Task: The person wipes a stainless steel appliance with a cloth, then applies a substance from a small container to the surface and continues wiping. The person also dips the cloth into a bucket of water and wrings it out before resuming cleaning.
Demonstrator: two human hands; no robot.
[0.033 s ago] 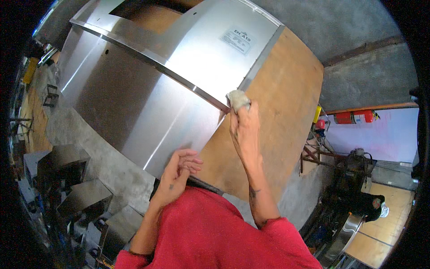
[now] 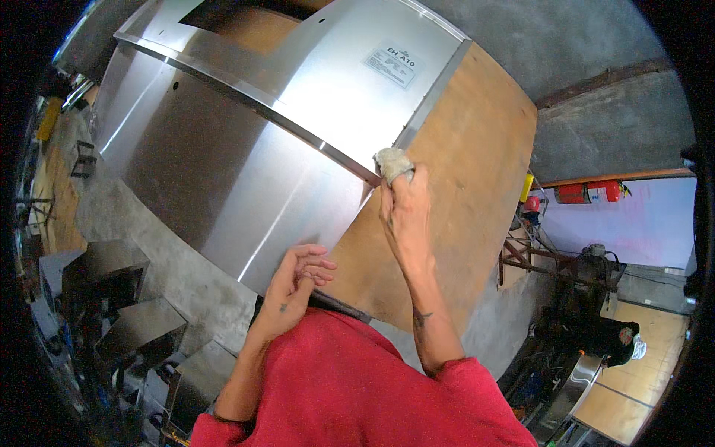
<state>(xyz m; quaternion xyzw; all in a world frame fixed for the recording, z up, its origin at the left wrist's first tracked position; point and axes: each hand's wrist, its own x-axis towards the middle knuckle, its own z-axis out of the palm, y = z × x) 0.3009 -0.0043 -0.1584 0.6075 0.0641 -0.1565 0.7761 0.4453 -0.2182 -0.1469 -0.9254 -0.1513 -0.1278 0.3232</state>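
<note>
A large shiny sheet-metal hood-like piece [image 2: 298, 194] lies on a brown wooden board [image 2: 477, 141]. It has a raised seam along its length and a printed label near one end. My right hand [image 2: 408, 216] is closed around a wadded, greyish-white cloth [image 2: 392, 162]. The cloth touches the corner where the metal seam meets the end edge. Near the metal's close edge, my left hand [image 2: 294, 287] hovers with loosely curled, parted fingers and nothing in them; whether it touches the metal I cannot tell.
Several folded metal pieces [image 2: 141, 328] stand on the concrete floor at lower left. A red fire extinguisher [image 2: 596, 192] is by the right wall. At far lower right, a person in dark clothing [image 2: 614, 341] bends near another board [image 2: 633, 387] and a shiny metal piece [image 2: 572, 395].
</note>
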